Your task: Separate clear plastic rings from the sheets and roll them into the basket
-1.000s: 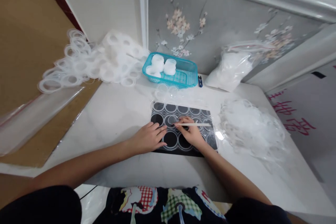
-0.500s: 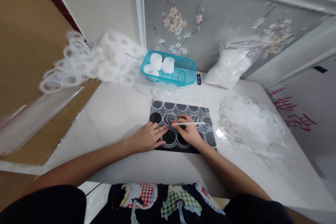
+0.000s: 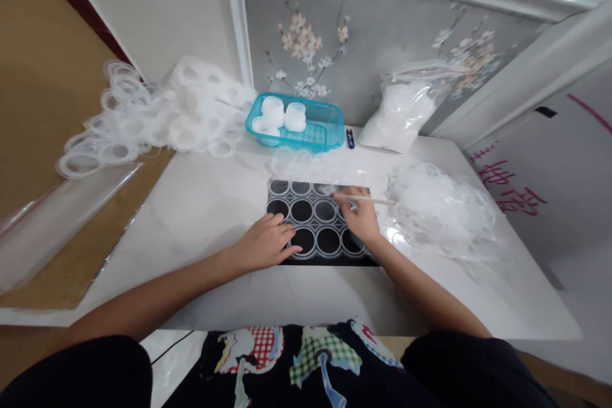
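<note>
A black sheet (image 3: 335, 261) lies on the table under a clear film with rows of round outlines. My left hand (image 3: 270, 242) rests on its left edge, fingers spread and pressing down. My right hand (image 3: 358, 210) is above the right part of the sheet, pinching a thin white stick (image 3: 382, 201) that points right. At its fingertips is a small clear round film piece (image 3: 327, 189); whether the fingers or the stick hold it, I cannot tell. Several circles show plain black inside their pale rings.
Behind the sheet stands a blue basket (image 3: 335, 134) with stacks of white discs (image 3: 295, 116). Beside it are small blue thread snips (image 3: 350, 138) and a zip bag (image 3: 399, 115) of white discs. Ring scraps pile up at left (image 3: 182, 115) and right (image 3: 440, 204). Clear discs (image 3: 301, 159) lie before the basket.
My right hand has moved up and right across the sheet with the stick, and the clear round piece has moved with it. My left hand stays at the sheet's left side.
</note>
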Demonstrator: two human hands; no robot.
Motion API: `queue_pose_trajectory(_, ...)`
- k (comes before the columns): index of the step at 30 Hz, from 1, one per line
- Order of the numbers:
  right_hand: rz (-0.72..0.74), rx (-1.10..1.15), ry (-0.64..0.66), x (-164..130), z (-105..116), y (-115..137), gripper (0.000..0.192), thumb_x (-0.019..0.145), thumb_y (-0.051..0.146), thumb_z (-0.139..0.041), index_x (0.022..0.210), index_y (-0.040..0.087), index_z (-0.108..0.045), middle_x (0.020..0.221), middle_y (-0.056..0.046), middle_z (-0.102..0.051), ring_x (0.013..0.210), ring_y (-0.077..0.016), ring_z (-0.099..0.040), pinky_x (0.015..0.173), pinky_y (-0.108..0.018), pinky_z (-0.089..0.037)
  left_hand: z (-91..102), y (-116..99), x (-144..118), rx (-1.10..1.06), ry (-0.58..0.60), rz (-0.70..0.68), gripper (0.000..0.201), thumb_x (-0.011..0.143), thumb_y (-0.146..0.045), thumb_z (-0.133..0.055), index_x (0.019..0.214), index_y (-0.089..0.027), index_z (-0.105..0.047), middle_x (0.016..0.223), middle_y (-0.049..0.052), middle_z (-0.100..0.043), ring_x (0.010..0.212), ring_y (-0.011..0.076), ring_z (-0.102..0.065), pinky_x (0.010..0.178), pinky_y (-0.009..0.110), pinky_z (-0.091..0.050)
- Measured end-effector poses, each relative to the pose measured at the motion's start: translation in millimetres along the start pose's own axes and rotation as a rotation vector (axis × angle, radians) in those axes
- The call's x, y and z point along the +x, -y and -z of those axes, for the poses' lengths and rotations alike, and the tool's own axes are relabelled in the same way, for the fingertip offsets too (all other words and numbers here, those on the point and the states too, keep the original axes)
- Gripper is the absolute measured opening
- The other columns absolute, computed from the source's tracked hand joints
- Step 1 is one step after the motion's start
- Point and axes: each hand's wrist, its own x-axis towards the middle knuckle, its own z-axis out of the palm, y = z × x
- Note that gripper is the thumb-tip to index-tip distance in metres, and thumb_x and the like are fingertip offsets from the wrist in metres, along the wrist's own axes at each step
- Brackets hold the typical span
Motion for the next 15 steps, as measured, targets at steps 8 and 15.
queue_pose_trajectory(8, -0.061, 0.177, 0.148, -47.0, -16.5, -9.9, 0.027, 0.091, 0.045, -0.056, 0.088, 0.024, -0.072, 0.094, -0.008, -0.072, 0.11, -0.0284, -0.057, 0.099, -0.046, -0.044, -11.4, -19.2, 37.1, 0.133, 0.001, -0.13, 0.049, 0.096, -0.049, -0.051, 0.125, -0.011, -0.061, 0.129, 0.013, -0.063, 0.099, 0.0271, -0.056, 0.082, 0.039, -0.041)
queue_pose_trajectory(15, 0.047, 0.075, 0.136, -49.8, -19.2, -10.2, 0.021, 0.094, 0.036, -0.053, 0.089, 0.026, -0.071, 0.098, -0.006, -0.074, 0.114, -0.0295, -0.057, 0.098, -0.049, -0.045, -23.7, -14.3, 35.1, 0.109, -0.012, -0.105, 0.051, 0.094, -0.051, -0.053, 0.126, -0.012, -0.061, 0.13, 0.011, -0.062, 0.101, 0.0273, -0.057, 0.084, 0.039, -0.042)
